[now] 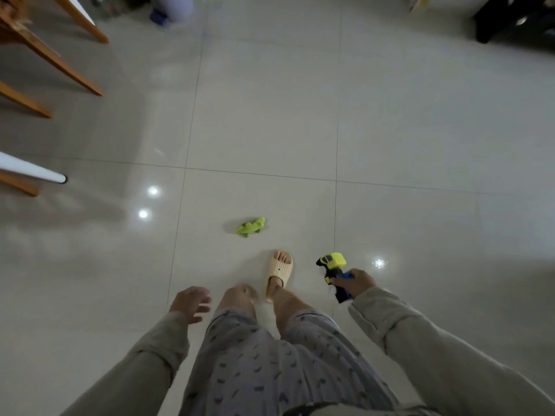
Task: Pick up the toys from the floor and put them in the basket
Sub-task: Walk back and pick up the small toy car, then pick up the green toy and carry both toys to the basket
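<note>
A small green crocodile toy [250, 227] lies on the tiled floor just ahead of my feet. My right hand [356, 282] is shut on a yellow and blue toy truck [332, 263], held out to the right of my slippered foot. My left hand [192, 303] hangs at my left side with fingers spread and nothing in it. No basket is in view.
Wooden chair legs [64, 69] and a white table leg [33, 169] stand at the left. A pale round container [174, 7] sits at the top, dark furniture [510, 19] at the top right. My foot in a beige slipper [279, 273] is below the crocodile.
</note>
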A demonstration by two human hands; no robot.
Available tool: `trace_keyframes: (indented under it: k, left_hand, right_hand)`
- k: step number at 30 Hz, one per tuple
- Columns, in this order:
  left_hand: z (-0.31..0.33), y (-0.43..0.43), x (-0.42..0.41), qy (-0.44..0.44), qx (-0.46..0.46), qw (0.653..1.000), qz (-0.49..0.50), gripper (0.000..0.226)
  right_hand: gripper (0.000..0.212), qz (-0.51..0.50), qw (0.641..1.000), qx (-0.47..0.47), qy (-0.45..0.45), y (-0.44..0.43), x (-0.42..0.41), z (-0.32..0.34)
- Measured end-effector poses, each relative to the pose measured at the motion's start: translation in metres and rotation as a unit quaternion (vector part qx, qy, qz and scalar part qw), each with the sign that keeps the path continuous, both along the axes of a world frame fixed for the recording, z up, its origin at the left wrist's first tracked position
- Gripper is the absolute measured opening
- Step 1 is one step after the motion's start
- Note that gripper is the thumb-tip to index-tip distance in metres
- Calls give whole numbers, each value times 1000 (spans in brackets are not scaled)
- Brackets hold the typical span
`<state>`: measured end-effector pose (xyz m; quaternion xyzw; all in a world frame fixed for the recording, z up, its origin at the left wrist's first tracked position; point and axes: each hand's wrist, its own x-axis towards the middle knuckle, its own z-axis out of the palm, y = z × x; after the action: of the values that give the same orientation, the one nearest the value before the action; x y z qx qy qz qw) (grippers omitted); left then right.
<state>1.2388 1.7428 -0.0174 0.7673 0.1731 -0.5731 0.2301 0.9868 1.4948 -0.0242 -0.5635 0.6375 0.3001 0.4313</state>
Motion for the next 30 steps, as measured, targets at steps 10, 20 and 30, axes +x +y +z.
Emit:
trace_keyframes:
  k: [10, 20, 30]
  left_hand:
    - [-51, -108, 22, -7, -38, 986, -163, 13]
    - [-187, -158, 68, -18, -41, 967, -250, 31]
    - [-449, -170, 94, -70, 10, 921, -383, 38]
  right_hand:
    - [31, 35, 999, -6, 13, -52, 41, -28]
    - [32, -56, 997, 55, 5, -44, 75, -157]
    - [30, -94, 992, 83, -3, -28, 112, -418]
